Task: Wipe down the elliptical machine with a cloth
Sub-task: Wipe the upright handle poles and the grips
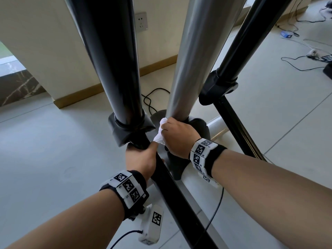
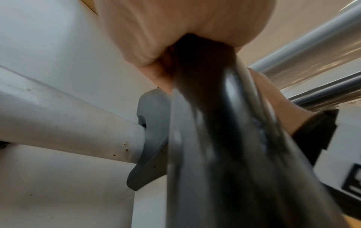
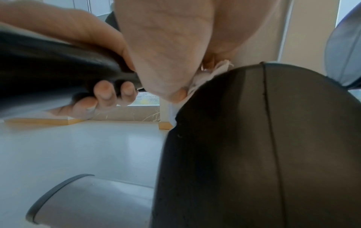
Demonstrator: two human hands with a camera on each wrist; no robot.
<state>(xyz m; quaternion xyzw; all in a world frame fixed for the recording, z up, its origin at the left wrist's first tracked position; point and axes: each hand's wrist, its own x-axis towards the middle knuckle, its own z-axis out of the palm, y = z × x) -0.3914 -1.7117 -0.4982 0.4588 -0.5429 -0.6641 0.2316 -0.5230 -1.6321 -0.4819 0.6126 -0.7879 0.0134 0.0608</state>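
The elliptical's silver centre post (image 1: 194,65) rises from a dark grey shroud (image 1: 201,128), with a black swing arm (image 1: 111,56) on its left. My right hand (image 1: 177,135) grips a crumpled white cloth (image 1: 160,131) and presses it against the foot of the silver post. In the right wrist view the cloth (image 3: 210,74) is squeezed between my palm and the grey shroud (image 3: 254,138). My left hand (image 1: 142,157) is wrapped round the black bar (image 1: 172,191) just below the left arm's grey joint cover (image 1: 129,130); its fingers (image 3: 106,94) curl under the bar.
A second black swing arm (image 1: 237,51) and its link bar (image 1: 235,123) stand at the right. The white base tube (image 2: 68,123) runs under my hands. A black cable (image 1: 149,101) lies by the wall socket (image 1: 142,21); more cables and a power strip (image 1: 312,53) lie on the tiled floor at far right.
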